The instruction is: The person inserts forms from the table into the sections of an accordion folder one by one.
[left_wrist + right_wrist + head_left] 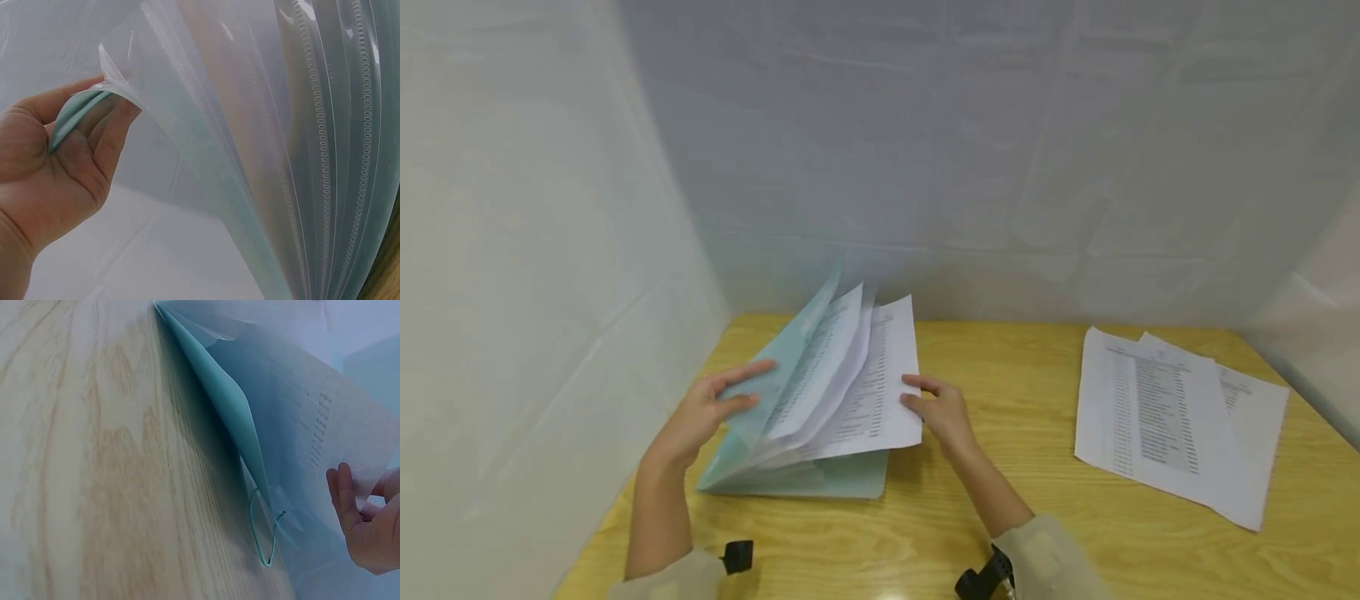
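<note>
Leftmost, a white sheet wall [512,292] rises along the edge of the wooden table [1000,375]. Next to it the left hand [700,412] holds up the front cover of a pale green folder [790,479], thumb and fingers curled round the cover's edge; the left wrist view shows the fingers [94,134] pinching that thin green edge, with the clear pockets fanning away to the right. The folder lies on the table's left part, its back cover flat on the wood and its front cover tilted up toward the wall. Printed pages [865,392] stand fanned between the covers. At their right edge is the right hand [943,412], fingers loosely extended with the tips touching the outermost page; whether it pinches that page I cannot tell. From the right wrist view the fingers [344,500] lie against the printed page, and a thin green elastic cord [262,537] loops from the folder's corner down onto the wood. Well apart, on the table's right side, lie loose printed sheets [1165,417], overlapping and flat.
</note>
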A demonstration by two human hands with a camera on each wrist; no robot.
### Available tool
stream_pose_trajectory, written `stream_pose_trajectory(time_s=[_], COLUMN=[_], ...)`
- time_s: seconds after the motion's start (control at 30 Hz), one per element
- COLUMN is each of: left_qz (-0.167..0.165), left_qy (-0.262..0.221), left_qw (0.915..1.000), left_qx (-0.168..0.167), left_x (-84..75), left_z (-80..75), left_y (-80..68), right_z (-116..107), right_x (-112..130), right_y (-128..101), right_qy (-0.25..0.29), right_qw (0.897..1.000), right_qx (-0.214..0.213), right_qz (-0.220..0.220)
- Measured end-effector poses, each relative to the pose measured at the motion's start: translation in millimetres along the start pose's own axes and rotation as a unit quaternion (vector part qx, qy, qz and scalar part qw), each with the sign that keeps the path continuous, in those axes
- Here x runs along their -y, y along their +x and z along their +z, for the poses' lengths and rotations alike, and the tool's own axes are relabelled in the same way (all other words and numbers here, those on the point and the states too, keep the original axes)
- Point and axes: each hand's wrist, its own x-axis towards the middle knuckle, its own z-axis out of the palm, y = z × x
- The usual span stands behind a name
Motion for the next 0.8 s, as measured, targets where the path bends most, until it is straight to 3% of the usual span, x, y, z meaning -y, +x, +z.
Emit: stream_pose_trajectory(time_s=[0.8], left_qz=[-0.003], left_qy=[-0.006], left_qw=[1.0000], left_qx=[-0.003], left_x=[-0.1], left_z=[-1.0], left_y=[-3.3], right_z=[23.1], right_x=[-4.2], right_y=[-2.5], right_qy=[0.030], right_qw=[0.999], right_qx=[0.045], right_qz=[0.007])
